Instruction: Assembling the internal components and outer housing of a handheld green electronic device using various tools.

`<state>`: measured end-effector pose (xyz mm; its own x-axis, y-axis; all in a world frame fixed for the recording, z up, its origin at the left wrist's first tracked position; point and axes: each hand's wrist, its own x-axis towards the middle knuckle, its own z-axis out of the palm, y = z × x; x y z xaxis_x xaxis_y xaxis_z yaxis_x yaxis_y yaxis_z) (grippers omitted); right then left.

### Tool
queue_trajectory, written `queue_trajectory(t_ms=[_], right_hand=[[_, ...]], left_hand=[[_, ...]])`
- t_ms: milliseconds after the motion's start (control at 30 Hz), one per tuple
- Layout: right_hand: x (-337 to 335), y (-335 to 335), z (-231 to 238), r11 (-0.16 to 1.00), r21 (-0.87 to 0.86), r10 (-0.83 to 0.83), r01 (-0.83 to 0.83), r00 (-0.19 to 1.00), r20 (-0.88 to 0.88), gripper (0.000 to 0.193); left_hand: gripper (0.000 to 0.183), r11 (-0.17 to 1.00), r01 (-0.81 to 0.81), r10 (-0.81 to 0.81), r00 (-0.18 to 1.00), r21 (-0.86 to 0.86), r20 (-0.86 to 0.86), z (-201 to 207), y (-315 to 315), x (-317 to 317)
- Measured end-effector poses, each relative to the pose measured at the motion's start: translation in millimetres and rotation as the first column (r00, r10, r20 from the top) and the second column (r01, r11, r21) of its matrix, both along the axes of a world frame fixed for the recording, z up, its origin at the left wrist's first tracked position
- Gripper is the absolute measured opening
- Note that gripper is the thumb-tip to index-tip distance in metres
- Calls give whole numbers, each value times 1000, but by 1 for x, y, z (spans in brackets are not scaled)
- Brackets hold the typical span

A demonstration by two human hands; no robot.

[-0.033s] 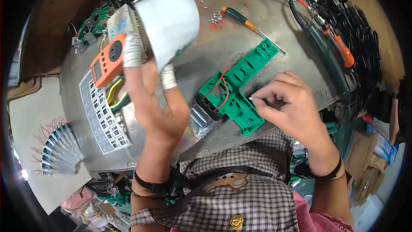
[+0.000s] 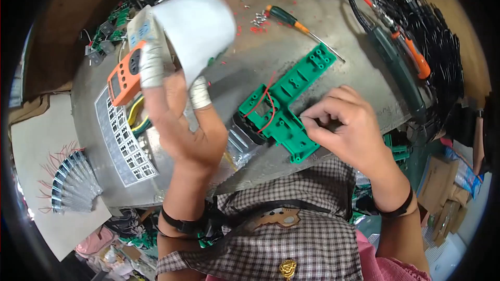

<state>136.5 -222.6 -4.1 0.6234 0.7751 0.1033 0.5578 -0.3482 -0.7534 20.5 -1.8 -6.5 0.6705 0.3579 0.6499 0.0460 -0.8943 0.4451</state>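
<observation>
My left hand (image 2: 182, 130), with pale tape around its forefinger and thumb, grips a curled white sheet (image 2: 200, 28) that stands up from the table. A beige piece (image 2: 148, 34) shows behind the taped forefinger. The fingertips of my right hand (image 2: 341, 119) are pinched together at the edge of a green plastic housing (image 2: 297, 86); what they hold is too small to make out. Thin red wires (image 2: 272, 109) loop over the housing, and a black part (image 2: 249, 129) sits under its left end. Beyond it lies a screwdriver (image 2: 284, 16) with a dark green and orange handle.
An orange multimeter (image 2: 126, 75) and a sheet of black-and-white labels (image 2: 122, 135) lie at left. Small cells with red wires (image 2: 73, 182) fan out farther left. Loose screws (image 2: 259, 19) lie by the screwdriver. A soldering iron (image 2: 411, 57) and black cables (image 2: 437, 41) are at right.
My left hand and the white sheet have shifted slightly left. The green housing and my right hand have moved very slightly left, with the pinch kept.
</observation>
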Motion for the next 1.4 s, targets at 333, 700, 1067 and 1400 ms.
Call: queue_trajectory(t_ms=[333,700,1067,1400], right_hand=[[14,-16,-1,990,127,117,-61,856,-504,17],[6,-16,-24,992,68,-78,104,948,-309,13],[27,-45,-14,874,184,484,-450,773,-409,39],[18,-56,11,867,37,497,-496,861,-109,39]], left_hand=[[62,997,-2,11,993,-73,116,-14,2,-1],[56,992,3,21,982,-129,186,-17,-2,4],[51,951,-224,212,974,213,79,-7,1,-7],[75,623,-685,756,651,378,-68,30,175,-123]])
